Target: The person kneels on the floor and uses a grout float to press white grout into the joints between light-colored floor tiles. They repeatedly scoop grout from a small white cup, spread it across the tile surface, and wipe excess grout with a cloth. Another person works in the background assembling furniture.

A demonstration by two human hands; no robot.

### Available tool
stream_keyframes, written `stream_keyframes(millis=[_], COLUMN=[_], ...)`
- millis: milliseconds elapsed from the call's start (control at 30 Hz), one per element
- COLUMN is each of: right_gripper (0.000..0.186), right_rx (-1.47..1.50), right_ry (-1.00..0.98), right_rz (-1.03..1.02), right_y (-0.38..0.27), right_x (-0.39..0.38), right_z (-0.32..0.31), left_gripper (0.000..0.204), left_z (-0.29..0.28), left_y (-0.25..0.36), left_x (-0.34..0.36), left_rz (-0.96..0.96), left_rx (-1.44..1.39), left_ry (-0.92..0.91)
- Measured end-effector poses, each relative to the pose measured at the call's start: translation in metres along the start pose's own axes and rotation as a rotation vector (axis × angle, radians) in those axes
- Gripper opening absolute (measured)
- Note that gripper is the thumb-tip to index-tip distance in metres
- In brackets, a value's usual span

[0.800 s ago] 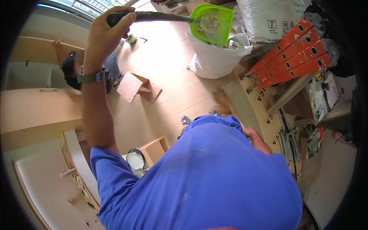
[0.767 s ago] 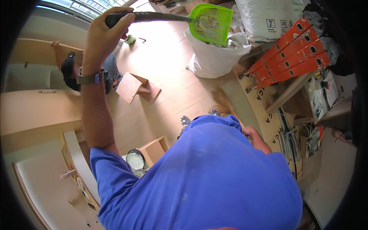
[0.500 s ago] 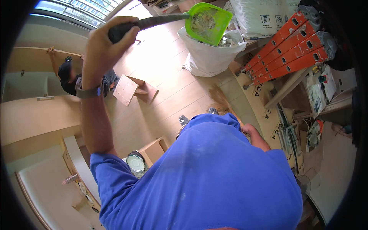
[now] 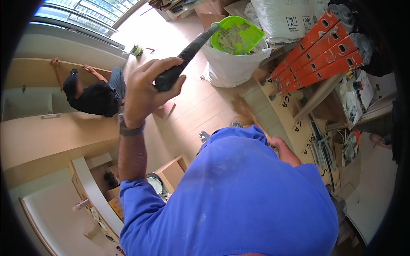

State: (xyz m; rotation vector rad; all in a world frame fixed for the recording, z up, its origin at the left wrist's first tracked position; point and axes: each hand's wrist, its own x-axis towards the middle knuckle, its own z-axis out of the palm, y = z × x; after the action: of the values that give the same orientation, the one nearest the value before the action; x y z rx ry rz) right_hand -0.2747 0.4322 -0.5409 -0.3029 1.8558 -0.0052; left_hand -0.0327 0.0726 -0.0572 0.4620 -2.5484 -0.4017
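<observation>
My left hand is closed round the dark grip of a green dustpan, its long handle raised toward the back. Grey dust and scraps lie in the pan, which is tilted over the mouth of a white woven sack. Down at my right side, my right hand is wrapped round the shaft of a broom. The broom's tan bristles rest near the floor, a little blurred, and my blue shirt hides part of its shaft.
An orange ladder leans at right beside a full white bag. A person in black grips a wooden panel at left. Behind my left arm are an open wooden box and a round tub.
My left hand has moved right and nearer to me, and the dustpan has shifted slightly right and lower over the sack. My right hand and the broom have barely moved.
</observation>
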Motion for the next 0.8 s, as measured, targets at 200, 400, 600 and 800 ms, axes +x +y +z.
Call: stream_keyframes(millis=[200, 400, 600, 800], right_gripper=[0.015, 0.016, 0.016, 0.016], right_rx=[-0.067, -0.192, -0.193, -0.202], right_ry=[0.004, -0.014, -0.004, 0.017], right_rz=[-0.036, -0.094, 0.001, 0.011], right_y=[-0.003, 0.036, 0.055, 0.045], right_x=[0.006, 0.058, 0.030, 0.025], right_z=[-0.003, 0.005, -0.003, -0.011], left_gripper=[0.030, 0.032, 0.037, 0.039], left_z=[0.047, 0.127, 0.163, 0.172], left_y=[-0.017, -0.060, -0.048, -0.039], left_x=[-0.005, -0.011, -0.018, -0.015], left_rz=[-0.085, -0.180, -0.391, -0.369], left_rx=[-0.098, -0.355, -0.523, -0.465], left_ry=[0.208, 0.343, 0.404, 0.444])
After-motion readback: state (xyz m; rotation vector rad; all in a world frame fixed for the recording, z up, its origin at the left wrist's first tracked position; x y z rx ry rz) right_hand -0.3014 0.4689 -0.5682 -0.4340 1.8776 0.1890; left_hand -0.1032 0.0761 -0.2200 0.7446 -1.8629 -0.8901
